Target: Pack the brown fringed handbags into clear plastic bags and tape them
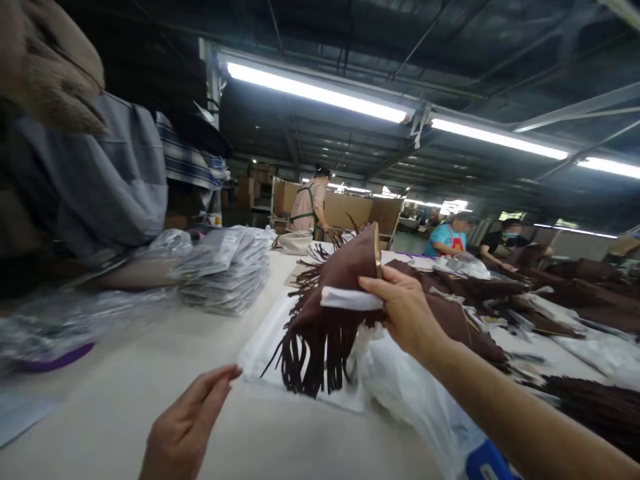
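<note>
My right hand holds up a dark brown fringed bag with a gold rim, its thumb pressing a small white paper piece against the bag. The fringe hangs down over a white plastic bag on the table. Low at the front, my left hand has its fingers pinched together near the corner of a flat white sheet. Whether it grips anything, I cannot tell.
A stack of clear-wrapped packets lies at the left. More brown bags are heaped at the right. Several other workers stand or sit farther back. Clothes hang at the upper left. The table surface is pale.
</note>
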`<state>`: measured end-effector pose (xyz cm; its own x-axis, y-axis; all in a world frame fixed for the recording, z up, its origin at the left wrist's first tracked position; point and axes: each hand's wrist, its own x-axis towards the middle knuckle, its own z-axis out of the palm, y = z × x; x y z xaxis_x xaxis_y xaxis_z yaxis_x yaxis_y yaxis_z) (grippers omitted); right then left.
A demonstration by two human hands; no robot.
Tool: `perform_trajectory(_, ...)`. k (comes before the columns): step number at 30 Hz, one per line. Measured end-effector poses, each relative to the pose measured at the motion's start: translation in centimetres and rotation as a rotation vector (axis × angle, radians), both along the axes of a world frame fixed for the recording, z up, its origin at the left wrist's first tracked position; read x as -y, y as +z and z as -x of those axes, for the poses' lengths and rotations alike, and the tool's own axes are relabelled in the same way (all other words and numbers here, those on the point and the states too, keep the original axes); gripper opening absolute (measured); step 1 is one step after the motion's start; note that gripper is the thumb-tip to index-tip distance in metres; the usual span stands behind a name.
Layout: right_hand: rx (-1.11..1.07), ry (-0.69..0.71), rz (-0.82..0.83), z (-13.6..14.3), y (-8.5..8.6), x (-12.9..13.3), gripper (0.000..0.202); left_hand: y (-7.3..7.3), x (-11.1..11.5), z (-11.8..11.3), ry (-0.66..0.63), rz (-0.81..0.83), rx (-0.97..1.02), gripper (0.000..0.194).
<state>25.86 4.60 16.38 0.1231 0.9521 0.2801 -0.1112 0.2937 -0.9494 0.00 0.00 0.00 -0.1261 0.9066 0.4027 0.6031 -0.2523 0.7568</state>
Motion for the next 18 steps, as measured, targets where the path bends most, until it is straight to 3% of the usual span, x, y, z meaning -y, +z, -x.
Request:
perform_trajectory(3,0.129,0.056,0.048,4.3,-5.6,5.6,0.016,5.8,1.1,-1.0,-0.206,0.083,0.164,0.046)
perform_trajectory(5,0.225,0.093,0.073,7.0,-10.2,8.8,0.015,7.7,2.2,-2.2,-0.349,0.187,0.069,0.046)
perform_trajectory(7,0.289,0.157,0.076,9.6,-14.9,11.7,0.015,7.6,3.3,-2.9,-0.374,0.323,-0.167,0.047)
perform_trajectory(9,0.372,0.137,0.041,12.3,-19.0,14.1,0.017,6.2,4.2,-2.9,-0.338,0.455,-0.435,0.048)
perform_trajectory(11,0.478,0.104,-0.016,14.7,-21.9,16.0,0.025,4.5,4.8,-2.4,-0.323,0.534,-0.598,0.043)
perform_trajectory(14,0.607,0.145,-0.032,16.4,-22.8,17.2,0.026,3.6,4.8,-1.0,-0.402,0.573,-0.625,0.029)
perform_trajectory(16,0.679,0.232,-0.085,15.5,-21.1,16.6,0.023,4.2,4.5,0.1,-0.461,0.6,-0.597,0.026)
perform_trajectory(18,0.761,0.279,-0.263,13.1,-18.2,14.9,0.022,5.4,4.2,1.2,-0.518,0.635,-0.561,0.023)
